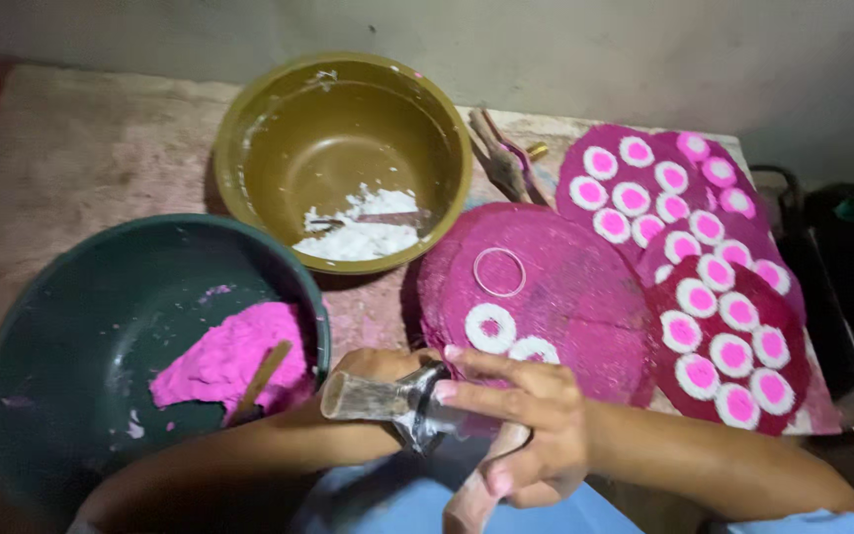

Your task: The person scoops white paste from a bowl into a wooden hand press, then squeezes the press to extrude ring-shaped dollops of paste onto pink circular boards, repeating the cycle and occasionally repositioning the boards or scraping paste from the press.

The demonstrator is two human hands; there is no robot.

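Both hands close around a clear glass tube [380, 399] at the frame's 6 o'clock: right hand [521, 425] pinching its dark-banded middle, left hand [380, 368] behind it. At 9 o'clock, a dark green bowl [51, 336] holds crumbly pink dough [234, 356]; at 12, an olive bowl [249, 148] holds white dough [363, 232]. Magenta round mats [565, 287] at 3 o'clock carry white-ringed pink discs [701, 297].

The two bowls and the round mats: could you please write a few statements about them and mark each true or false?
1. The dark green bowl holds pink paste. True.
2. The olive bowl is full of pink paste. False: it holds a little white paste.
3. The right hand touches a clear tube. True.
4. The magenta mats are bare. False: white rings with pink centres lie on them.
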